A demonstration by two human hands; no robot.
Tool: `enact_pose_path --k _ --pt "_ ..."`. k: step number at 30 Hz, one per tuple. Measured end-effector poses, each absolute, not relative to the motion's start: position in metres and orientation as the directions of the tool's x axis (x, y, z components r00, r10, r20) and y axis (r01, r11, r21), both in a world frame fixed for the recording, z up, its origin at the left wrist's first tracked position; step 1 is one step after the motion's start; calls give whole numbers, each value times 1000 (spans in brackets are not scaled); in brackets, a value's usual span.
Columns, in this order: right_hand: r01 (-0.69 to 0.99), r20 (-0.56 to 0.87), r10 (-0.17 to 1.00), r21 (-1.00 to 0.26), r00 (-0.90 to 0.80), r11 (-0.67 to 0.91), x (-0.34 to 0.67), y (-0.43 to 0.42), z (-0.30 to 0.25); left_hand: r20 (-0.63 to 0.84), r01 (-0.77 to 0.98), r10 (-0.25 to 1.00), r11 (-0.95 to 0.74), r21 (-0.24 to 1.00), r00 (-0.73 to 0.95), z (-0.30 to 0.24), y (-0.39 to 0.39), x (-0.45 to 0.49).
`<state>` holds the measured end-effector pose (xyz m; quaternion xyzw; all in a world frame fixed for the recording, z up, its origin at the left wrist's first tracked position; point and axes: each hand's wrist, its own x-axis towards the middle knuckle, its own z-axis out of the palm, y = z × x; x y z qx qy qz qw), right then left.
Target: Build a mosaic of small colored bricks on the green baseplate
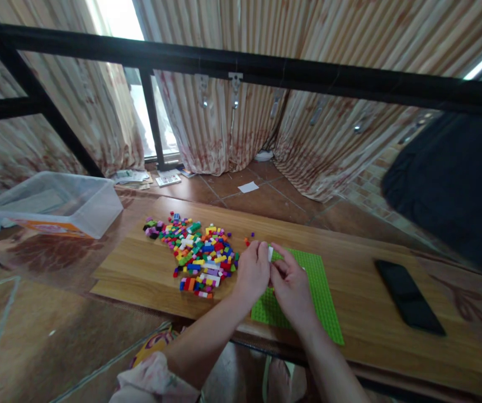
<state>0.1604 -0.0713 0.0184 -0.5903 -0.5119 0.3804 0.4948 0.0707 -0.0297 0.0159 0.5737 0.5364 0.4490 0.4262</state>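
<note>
Where left hand meets right hand, white brick pinched between

A room in a home: striped curtains hang across a window above a terracotta tile floor. A low wooden table carries a heap of toy bricks, a clear plastic storage box beside it.

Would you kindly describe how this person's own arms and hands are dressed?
The left hand and right hand are ungloved, no ring or watch visible. A pale pink patterned fabric sleeve ends at the left elbow; below it, and on the right, nothing is worn.
</note>
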Motion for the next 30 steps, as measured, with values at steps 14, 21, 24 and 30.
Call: enact_pose_path --k 14,21,24,30 --pt "-157 -61 987 -987 148 -37 157 -74 27 -17 122 982 -6 992 190 20 -22 64" --pt "-425 -168 979 -899 115 -104 170 -76 42 8 329 951 -114 937 308 20 -12 49" --pt "-453 -155 980 -888 126 -82 180 -76 43 13 627 935 -248 738 355 24 -16 39" --pt "-469 -143 976 -882 165 -50 189 -76 47 -107 870 914 -328 369 390 18 -30 34"
